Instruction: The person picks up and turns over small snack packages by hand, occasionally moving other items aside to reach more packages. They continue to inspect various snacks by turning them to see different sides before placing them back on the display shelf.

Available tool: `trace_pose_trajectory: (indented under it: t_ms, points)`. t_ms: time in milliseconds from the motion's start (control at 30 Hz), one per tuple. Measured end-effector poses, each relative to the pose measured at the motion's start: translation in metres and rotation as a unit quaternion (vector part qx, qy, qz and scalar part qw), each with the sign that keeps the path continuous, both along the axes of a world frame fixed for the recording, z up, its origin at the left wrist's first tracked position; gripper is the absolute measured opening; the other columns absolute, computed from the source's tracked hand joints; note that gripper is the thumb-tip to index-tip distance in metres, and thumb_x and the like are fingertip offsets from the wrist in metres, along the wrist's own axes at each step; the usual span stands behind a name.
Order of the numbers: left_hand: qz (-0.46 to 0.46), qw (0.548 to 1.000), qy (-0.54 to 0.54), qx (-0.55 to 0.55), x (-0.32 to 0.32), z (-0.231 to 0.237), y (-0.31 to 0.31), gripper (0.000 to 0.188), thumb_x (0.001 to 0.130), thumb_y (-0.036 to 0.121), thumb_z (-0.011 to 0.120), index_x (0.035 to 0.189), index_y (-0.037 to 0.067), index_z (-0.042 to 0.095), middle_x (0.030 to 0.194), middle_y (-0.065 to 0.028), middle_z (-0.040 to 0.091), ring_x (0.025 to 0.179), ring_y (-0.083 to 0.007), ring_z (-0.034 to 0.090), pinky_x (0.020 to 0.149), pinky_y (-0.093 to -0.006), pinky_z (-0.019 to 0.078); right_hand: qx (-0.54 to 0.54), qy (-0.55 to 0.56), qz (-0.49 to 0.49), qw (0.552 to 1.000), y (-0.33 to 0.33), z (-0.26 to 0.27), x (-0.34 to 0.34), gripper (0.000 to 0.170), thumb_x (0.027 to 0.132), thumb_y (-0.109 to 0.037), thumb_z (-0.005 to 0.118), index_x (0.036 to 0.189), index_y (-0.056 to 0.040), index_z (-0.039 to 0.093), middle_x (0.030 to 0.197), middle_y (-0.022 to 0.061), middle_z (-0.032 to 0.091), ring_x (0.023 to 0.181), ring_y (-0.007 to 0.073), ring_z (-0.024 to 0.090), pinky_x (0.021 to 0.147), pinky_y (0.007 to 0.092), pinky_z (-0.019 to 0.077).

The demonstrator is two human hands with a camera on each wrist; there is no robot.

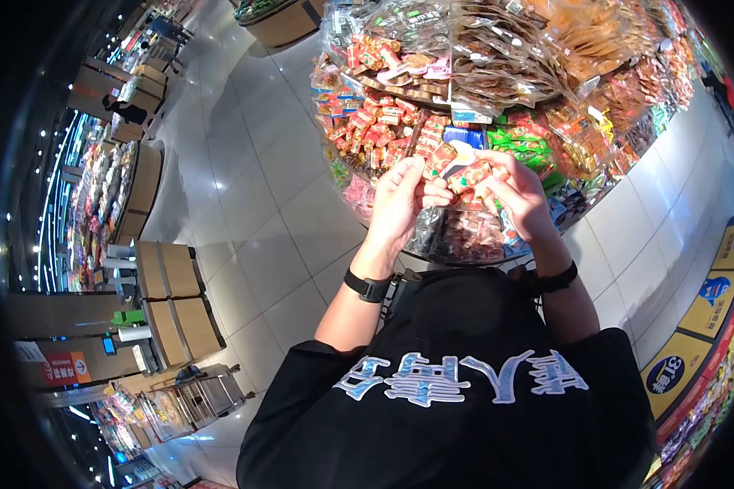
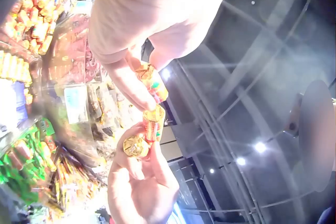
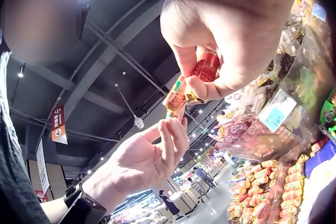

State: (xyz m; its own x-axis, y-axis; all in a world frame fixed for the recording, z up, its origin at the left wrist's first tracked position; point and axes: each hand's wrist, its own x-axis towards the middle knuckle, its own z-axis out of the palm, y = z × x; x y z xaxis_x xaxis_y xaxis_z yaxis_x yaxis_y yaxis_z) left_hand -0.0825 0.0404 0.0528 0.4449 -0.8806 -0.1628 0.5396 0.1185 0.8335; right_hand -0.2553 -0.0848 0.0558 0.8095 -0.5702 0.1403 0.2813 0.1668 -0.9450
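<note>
In front of the chest both hands come close together over a candy display. My left hand (image 1: 401,196) pinches a small red-and-gold wrapped candy roll (image 2: 151,83) between thumb and fingers. Two more rolls of the same kind sit in my right hand (image 1: 518,194): one red roll (image 3: 206,66) lies within the curled fingers, and another (image 3: 176,97) points toward the left fingertips. In the left wrist view the gold twisted end (image 2: 135,147) of a roll faces the camera. The held rolls meet end to end in that view.
Below the hands, a round display (image 1: 473,253) carries matching red-gold rolls (image 1: 379,126), green packets (image 1: 522,143), a blue packet (image 1: 465,137) and brown bagged snacks (image 1: 506,57). A price card (image 3: 276,111) stands on a clear divider. Tiled floor (image 1: 261,163) lies left; yellow-signed shelving (image 1: 693,342) right.
</note>
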Motion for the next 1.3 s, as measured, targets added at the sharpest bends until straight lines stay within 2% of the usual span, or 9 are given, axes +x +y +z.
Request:
trace_pose_trajectory:
  t_ms: [100,200,400,533,800,900,1000,1200,1300]
  points:
    - [-0.021,0.999,-0.023,0.014,-0.002,0.001,-0.001,0.031,0.103,0.027,0.046,0.105,-0.001,0.058,0.084,-0.0125,0.067,0.069,-0.0204,0.069,0.062,-0.0287,0.0586,-0.012,0.017,0.007,1.0,0.001,0.005,0.001,0.037,0.095,0.0,0.05,0.132,-0.0028,0.053,0.088,0.0014,0.061,0.067,0.0047,0.05,0.055,0.0206,0.0423]
    - [-0.021,0.999,-0.026,0.016,-0.005,0.002,-0.001,0.033,0.102,0.03,0.048,0.095,0.0,0.058,0.076,-0.0143,0.067,0.063,-0.0197,0.068,0.059,-0.0287,0.0578,-0.022,0.023,0.015,0.999,-0.001,0.005,0.001,0.036,0.096,-0.001,0.05,0.131,-0.0027,0.053,0.103,0.005,0.062,0.069,0.0049,0.051,0.055,0.0208,0.0429]
    - [-0.077,0.995,-0.064,0.02,-0.007,-0.005,0.002,0.037,0.104,0.031,0.042,0.105,-0.002,0.058,0.076,-0.0114,0.067,0.062,-0.0186,0.066,0.059,-0.0295,0.0563,-0.053,0.044,0.016,0.997,0.001,0.003,0.008,0.031,0.096,-0.003,0.05,0.127,-0.0038,0.057,0.135,0.0098,0.05,0.07,0.0051,0.052,0.055,0.0213,0.0438]
    - [-0.108,0.993,-0.037,0.013,-0.005,-0.002,0.005,0.037,0.105,0.03,0.039,0.114,-0.001,0.055,0.09,-0.0125,0.067,0.071,-0.0193,0.068,0.067,-0.0302,0.0576,-0.057,0.065,0.017,0.996,0.004,0.004,0.013,0.03,0.096,-0.003,0.051,0.124,-0.0046,0.059,0.136,0.0106,0.049,0.068,0.0052,0.052,0.055,0.021,0.0432]
    - [-0.138,0.988,-0.065,0.007,0.004,0.003,0.012,0.023,0.098,0.013,0.054,0.114,-0.003,0.057,0.102,-0.0124,0.067,0.084,-0.0198,0.069,0.078,-0.0312,0.0587,-0.142,0.139,0.046,0.979,0.001,0.007,0.024,0.032,0.093,0.0,0.051,0.124,-0.0042,0.059,0.135,0.0102,0.048,0.069,0.0078,0.054,0.059,0.0234,0.0462]
    - [-0.131,0.99,-0.049,0.01,0.018,-0.007,0.016,0.023,0.098,0.013,0.055,0.113,-0.004,0.058,0.102,-0.0128,0.067,0.085,-0.0203,0.069,0.079,-0.0309,0.0586,-0.081,0.06,0.048,0.994,0.002,-0.005,0.028,0.04,0.091,0.003,0.05,0.13,-0.0054,0.054,0.129,0.0098,0.052,0.081,0.0099,0.058,0.069,0.0245,0.0494]
    - [-0.099,0.995,-0.022,0.006,0.028,-0.014,0.021,0.021,0.098,0.014,0.054,0.11,-0.003,0.058,0.098,-0.0114,0.067,0.085,-0.0203,0.069,0.08,-0.031,0.0585,-0.013,0.045,0.05,0.998,0.009,-0.007,0.036,0.044,0.09,0.005,0.048,0.133,-0.0062,0.047,0.126,0.0115,0.056,0.094,0.012,0.06,0.079,0.0271,0.0502]
    - [-0.063,0.998,0.024,-0.021,0.055,-0.016,0.036,0.018,0.099,0.012,0.053,0.105,-0.003,0.059,0.095,-0.0108,0.067,0.085,-0.0201,0.07,0.08,-0.03,0.0586,0.032,-0.015,-0.004,0.999,0.03,-0.016,0.066,0.036,0.091,0.007,0.048,0.123,-0.0081,0.042,0.126,0.0139,0.057,0.098,0.0147,0.061,0.081,0.0278,0.0505]
    - [-0.063,0.998,0.025,0.006,0.075,-0.015,0.05,0.019,0.099,0.014,0.053,0.107,-0.003,0.058,0.097,-0.0117,0.067,0.086,-0.0202,0.07,0.079,-0.0289,0.0584,0.101,-0.028,0.001,0.994,0.044,-0.018,0.089,0.033,0.095,-0.002,0.05,0.127,-0.007,0.046,0.118,0.013,0.061,0.093,0.016,0.062,0.072,0.0267,0.0493]
